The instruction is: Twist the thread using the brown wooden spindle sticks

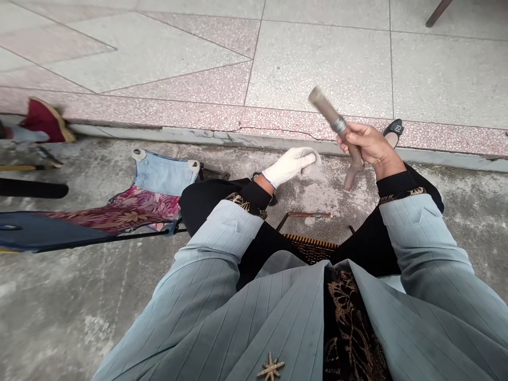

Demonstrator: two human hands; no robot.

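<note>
My right hand is closed around a brown wooden stick with metal wire wound about its middle. The stick leans up to the left, its blunt top end slightly blurred. Below the fingers its knobbly lower end bends off over the ground. My left hand, in a white knit glove, hovers to the left of the stick, apart from it. Its fingers are curled together, and whatever they may hold is hidden.
A woven seat shows between my legs, with a thin wire-bound rod in front. To the left stands a folding chair of denim and floral cloth. A raised tiled step runs ahead. Another person's red shoe is at far left.
</note>
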